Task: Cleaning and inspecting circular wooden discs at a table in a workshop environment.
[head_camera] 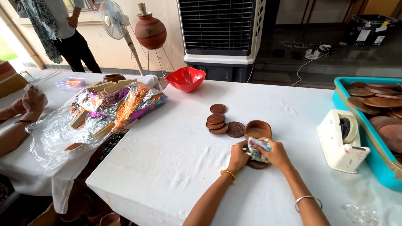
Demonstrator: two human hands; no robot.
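My left hand [238, 157] and my right hand [274, 153] meet near the middle of the white table [167, 159]. The right hand grips a crumpled patterned cloth [256, 148] pressed onto a small brown disc [257, 165], which the left hand steadies at its edge. Just beyond the hands sit a brown curved holder [258, 128], a carved round coaster [235, 129], a short stack of coasters [215, 124] and a single coaster [217, 109].
A white tape dispenser [341, 140] stands to the right, beside a teal tray [368, 138] of brown wooden discs. A red bowl [186, 78] sits at the far edge. Foil wrap with wooden pieces [100, 109] lies left, near another person's hands [29, 100].
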